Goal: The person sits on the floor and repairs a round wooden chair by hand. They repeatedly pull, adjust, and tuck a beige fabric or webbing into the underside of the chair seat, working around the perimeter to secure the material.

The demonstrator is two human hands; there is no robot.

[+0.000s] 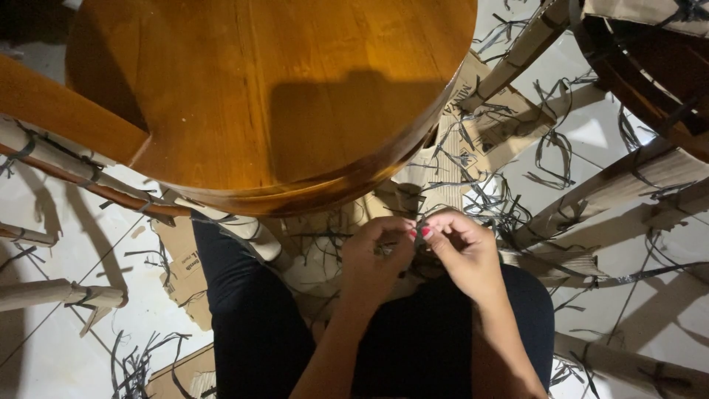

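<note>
Hands (421, 251) together, pinching dark strip (418, 225)

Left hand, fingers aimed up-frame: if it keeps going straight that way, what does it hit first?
Probably the dark strip pinched between the left hand and right hand. Beyond that, the cardboard-wrapped leg, then the rim of the round wooden tabletop. Depth is unclear from this head view.

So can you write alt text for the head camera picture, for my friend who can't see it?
Seen from above, a person's left hand and right hand pinch a thin dark strip together over their lap. A round wooden table top sits just beyond, and cardboard-wrapped legs and loose dark strips lie scattered across the white floor.
</note>
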